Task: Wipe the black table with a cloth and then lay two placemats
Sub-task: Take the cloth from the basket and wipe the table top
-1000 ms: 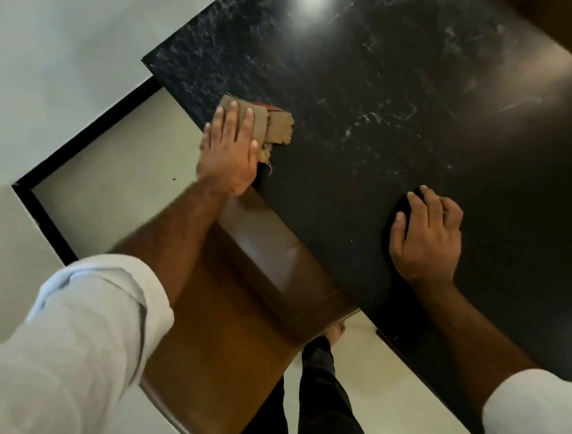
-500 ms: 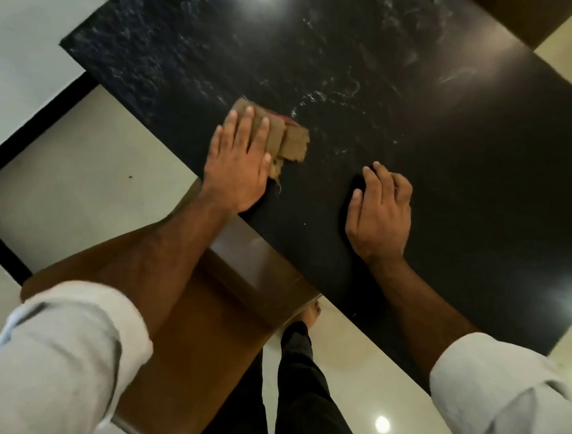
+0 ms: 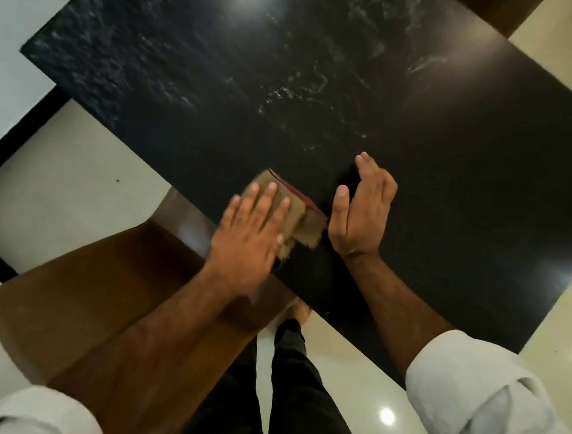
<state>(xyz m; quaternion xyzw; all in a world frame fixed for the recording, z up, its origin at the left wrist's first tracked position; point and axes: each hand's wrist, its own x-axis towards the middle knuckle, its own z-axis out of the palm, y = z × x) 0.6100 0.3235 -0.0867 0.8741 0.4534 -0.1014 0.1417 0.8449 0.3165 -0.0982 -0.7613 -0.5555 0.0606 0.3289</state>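
Fingers (image 3: 269, 199) of the left hand (image 3: 249, 230) are straight and slightly spread, and the palm faces down. The hand presses flat on the cloth (image 3: 305, 222) without curling round it, and its outline is slightly blurred. The cloth is tan, folded, with a red strip along its upper side. It lies on the black table (image 3: 459, 198) close to the table's near long edge, and its frayed end sticks out from under the fingers. The left forearm crosses the near edge of the table at a slant. Its white sleeve (image 3: 33, 412) is at the elbow. The right hand (image 3: 360, 210) stands on its little-finger side on the table top, just beside the free end of the cloth. Its fingers are straight and held together, the thumb points up, and the palm faces the cloth. It holds nothing. Whether it touches the cloth cannot be told. The right forearm also crosses the near edge of the table, with a rolled white sleeve (image 3: 476, 399). The table top shows pale marbled streaks toward its far side. A brown wooden chair (image 3: 94, 300) stands at the near edge of the table, partly under it. Dark trousers (image 3: 297, 381) and a bare foot (image 3: 302, 311) show below that edge, on the pale tiled floor (image 3: 66, 181).
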